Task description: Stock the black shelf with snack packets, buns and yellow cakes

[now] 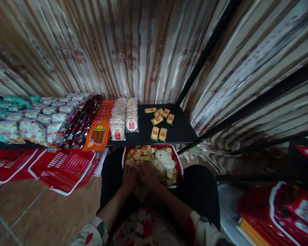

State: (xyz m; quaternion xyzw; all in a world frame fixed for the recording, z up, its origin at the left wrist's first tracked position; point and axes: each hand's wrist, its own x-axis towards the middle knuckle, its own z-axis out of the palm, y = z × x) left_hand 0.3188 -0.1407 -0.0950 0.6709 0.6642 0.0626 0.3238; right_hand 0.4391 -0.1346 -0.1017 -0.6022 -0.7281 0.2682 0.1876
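A red basket with a white rim [179,160] stands between my knees, below the shelf's front edge. It holds small yellow wrapped snack packets [143,152] and several clear packs of round white crackers [164,156]. My left hand [130,176] and my right hand [149,174] are close together at the basket's near left side, over the yellow packets. Their fingers are dim and blurred, so I cannot see whether they grip anything. On the black shelf [179,133] above lie several loose yellow packets [157,120], beside two rows of white cracker packs [131,124].
Left along the shelf are an orange snack bag [97,135], dark red packs [83,119] and white-blue packets [28,128]. Red baskets [64,167] stand on the floor at left. Black rack bars [207,44] slant at right, near another filled red basket [259,212].
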